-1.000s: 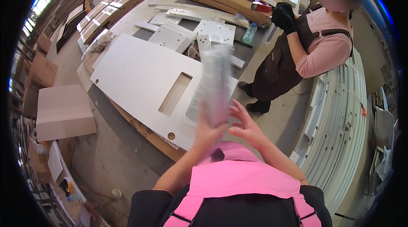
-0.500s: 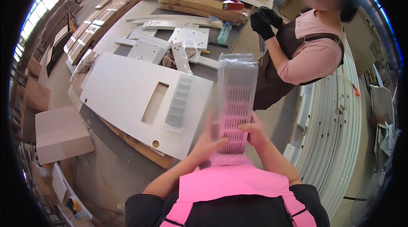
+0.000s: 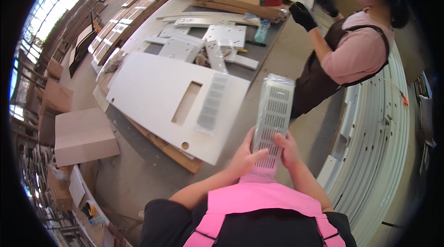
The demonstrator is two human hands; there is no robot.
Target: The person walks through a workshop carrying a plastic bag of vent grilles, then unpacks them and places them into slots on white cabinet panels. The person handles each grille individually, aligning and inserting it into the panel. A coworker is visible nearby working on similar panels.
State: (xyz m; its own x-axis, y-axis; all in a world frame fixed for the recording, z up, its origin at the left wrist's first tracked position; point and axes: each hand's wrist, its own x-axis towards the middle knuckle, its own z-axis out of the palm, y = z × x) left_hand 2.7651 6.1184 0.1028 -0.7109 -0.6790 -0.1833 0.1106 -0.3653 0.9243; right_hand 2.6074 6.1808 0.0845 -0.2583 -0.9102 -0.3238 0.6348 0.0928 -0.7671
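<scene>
A long slotted vent grille (image 3: 278, 107), wrapped in clear plastic, is held up in front of my chest with its far end pointing away from me. My left hand (image 3: 248, 157) grips its left edge near the lower end, thumb over the face. Opposite it, my right hand (image 3: 288, 149) is closed round the right edge, thumb also on the slots. Another plastic-wrapped vent grille (image 3: 212, 108) lies on the white panel (image 3: 152, 94), beside the rectangular cutout (image 3: 186, 102).
Behind the panel lie white drilled boards (image 3: 225, 35), a plastic bottle (image 3: 262, 31) and a tape dispenser (image 3: 270, 0). A co-worker (image 3: 356, 50) in black gloves stands at far right, beside stacked white strips (image 3: 370, 140). A cardboard box (image 3: 85, 136) is at left.
The whole scene has shifted rightward in view. The grille I hold has come down a little, still in both hands. The co-worker's gloved hands, together before, are now apart.
</scene>
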